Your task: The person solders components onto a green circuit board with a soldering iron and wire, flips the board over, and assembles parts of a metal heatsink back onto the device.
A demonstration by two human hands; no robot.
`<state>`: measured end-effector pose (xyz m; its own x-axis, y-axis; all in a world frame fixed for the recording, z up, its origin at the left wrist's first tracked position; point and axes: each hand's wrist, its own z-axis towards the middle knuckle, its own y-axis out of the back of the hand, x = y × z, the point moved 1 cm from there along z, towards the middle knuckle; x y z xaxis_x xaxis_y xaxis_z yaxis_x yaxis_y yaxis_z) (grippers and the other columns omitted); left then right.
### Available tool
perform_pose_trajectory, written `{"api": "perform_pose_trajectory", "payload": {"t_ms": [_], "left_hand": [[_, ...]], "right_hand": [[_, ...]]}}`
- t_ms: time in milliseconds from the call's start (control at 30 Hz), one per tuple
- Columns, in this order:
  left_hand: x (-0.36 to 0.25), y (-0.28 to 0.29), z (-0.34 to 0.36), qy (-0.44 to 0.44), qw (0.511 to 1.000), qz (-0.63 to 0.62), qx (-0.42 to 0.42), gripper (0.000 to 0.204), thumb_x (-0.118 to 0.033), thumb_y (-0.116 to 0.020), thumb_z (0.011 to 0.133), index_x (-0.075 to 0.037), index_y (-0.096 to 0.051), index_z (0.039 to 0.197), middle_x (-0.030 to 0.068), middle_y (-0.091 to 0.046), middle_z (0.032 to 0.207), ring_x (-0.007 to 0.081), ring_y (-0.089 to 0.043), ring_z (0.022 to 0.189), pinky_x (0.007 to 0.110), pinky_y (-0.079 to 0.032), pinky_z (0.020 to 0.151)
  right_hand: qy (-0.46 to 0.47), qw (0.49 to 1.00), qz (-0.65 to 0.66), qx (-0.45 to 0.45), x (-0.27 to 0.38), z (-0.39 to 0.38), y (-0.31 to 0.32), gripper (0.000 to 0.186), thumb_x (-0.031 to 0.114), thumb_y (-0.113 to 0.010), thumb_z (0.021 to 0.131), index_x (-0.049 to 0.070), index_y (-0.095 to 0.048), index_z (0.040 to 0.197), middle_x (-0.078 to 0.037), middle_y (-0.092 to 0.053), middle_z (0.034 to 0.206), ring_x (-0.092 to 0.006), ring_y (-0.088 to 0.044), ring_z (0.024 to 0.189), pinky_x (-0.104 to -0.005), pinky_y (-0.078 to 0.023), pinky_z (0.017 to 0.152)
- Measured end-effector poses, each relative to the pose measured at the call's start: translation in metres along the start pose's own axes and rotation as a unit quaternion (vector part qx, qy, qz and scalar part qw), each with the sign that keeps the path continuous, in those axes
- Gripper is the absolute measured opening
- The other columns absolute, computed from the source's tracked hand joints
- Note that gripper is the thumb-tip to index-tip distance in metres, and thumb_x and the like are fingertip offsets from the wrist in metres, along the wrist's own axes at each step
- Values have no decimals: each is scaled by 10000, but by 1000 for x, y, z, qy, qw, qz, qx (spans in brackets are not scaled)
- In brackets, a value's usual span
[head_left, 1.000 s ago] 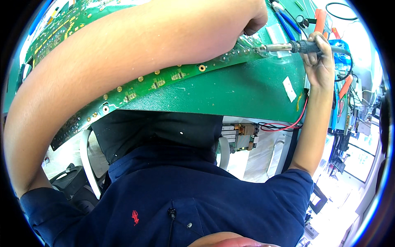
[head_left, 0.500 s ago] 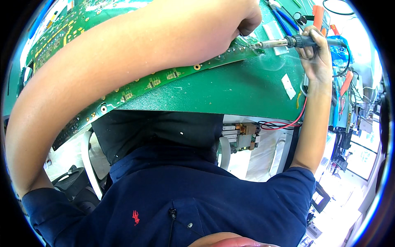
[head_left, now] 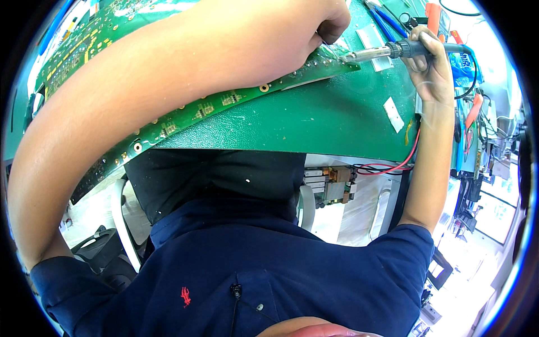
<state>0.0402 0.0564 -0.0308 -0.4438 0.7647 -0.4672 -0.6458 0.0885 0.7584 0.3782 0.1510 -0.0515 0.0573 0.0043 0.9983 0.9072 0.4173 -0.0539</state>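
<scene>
Right hand (head_left: 429, 63): closed about the handle of a soldering iron (head_left: 400, 49), gripping it firmly, the metal shaft pointing to the left. I observe the tip at the right-hand end of a long green circuit board (head_left: 214, 105); whether it actually touches a joint cannot be determined from where I stand. A black cord (head_left: 475, 73) curves down from the rear of the handle.

Left hand (head_left: 332, 26): fingers curled, poised just above the same end of the board and near the iron's tip. Whether it grips anything cannot be told, the fingertips being largely hidden. The left forearm (head_left: 140, 73) crosses over the board and covers much of it.

The board lies slantwise on a green work surface (head_left: 292, 121), its lower left end projecting past the front edge. Blue-handled pliers (head_left: 382, 25) lie beyond the iron. One white strip (head_left: 370, 40) sits partly behind the iron's shaft; a second white piece (head_left: 394, 115) lies nearer the worker, left of the right forearm. Red and black leads (head_left: 393, 170) hang by the table's right-hand corner
</scene>
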Motion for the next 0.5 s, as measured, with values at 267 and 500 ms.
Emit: {"api": "perform_pose_trajectory", "payload": {"t_ms": [267, 500], "left_hand": [[-3, 1, -3, -19, 1000, 10, -9, 71, -4, -673, 816, 27, -681, 879, 210, -671, 885, 409, -640, 907, 475, -515, 824], [-3, 2, 0, 23, 999, 3, 30, 70, -8, -671, 820, 25, -679, 881, 207, -667, 888, 405, -641, 916, 473, -517, 817]], "right_hand": [[-11, 999, -43, -24, 4, 5, 8, 248, 293, -578, 1027, 46, -593, 1013, 91, -335, 584, -25, -325, 550, -212, -296, 589], [10, 998, -54, 7, 6, 6, 8, 244, 289, -608, 1014, 46, -603, 1007, 93, -371, 623, 0, -314, 555, -194, -280, 565]]}}
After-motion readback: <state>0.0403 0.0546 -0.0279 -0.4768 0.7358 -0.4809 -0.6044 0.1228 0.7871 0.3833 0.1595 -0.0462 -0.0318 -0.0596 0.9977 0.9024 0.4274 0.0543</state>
